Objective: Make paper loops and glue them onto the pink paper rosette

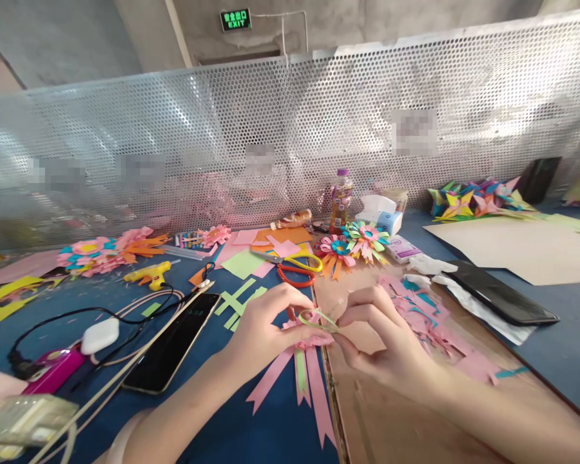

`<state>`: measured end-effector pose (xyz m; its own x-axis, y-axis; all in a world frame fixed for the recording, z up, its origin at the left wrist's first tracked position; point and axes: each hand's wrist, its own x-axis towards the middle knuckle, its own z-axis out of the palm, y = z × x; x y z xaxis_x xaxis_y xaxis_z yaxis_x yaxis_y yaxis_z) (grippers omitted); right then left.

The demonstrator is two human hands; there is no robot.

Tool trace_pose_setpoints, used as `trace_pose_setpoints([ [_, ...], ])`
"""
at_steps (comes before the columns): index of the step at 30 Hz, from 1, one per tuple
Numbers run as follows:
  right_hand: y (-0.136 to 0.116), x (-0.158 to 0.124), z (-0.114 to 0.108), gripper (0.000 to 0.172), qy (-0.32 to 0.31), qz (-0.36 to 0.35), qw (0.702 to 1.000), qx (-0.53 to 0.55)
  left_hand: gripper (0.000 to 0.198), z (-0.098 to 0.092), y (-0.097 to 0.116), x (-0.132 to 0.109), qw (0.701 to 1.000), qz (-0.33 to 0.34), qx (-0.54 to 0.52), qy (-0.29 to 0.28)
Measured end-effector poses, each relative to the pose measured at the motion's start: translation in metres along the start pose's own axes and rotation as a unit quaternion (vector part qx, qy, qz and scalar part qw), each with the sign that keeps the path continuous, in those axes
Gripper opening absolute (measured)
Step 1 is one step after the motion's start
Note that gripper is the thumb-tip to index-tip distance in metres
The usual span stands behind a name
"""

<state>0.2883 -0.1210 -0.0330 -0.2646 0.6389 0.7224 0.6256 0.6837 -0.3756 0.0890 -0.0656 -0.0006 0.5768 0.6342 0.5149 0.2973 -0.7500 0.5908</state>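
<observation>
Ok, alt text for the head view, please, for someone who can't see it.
A person's left hand and right hand pinch a looped pale green strip above a pink flower with notched tails. Red-and-yellow-handled scissors and multicolored paper flowers lie beyond; a black smartphone lies left, pink paper scraps right.

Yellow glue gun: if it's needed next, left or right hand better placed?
Left hand, likely: the glue gun lies nearer it, out to the left, while the right hand would need to reach across. Both hands are at the green strip, though.
</observation>
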Motion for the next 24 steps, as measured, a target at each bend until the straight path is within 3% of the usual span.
trace_pose_setpoints([
  [9,-0.0016,-0.0003,0.0011,0.023,-0.001,-0.018,1.000,0.008,0.023,0.0039,0.0013,-0.0008,1.000,-0.007,0.001,0.001],
  [20,-0.0004,-0.0015,0.0027,0.022,0.020,-0.048,0.999,0.007,0.023,0.0035,0.0015,-0.0007,0.995,0.094,0.003,-0.021],
  [24,-0.0005,-0.0019,0.0030,0.022,0.012,-0.045,0.999,0.003,0.015,0.0053,0.0006,-0.0014,0.995,0.090,-0.002,-0.046],
])
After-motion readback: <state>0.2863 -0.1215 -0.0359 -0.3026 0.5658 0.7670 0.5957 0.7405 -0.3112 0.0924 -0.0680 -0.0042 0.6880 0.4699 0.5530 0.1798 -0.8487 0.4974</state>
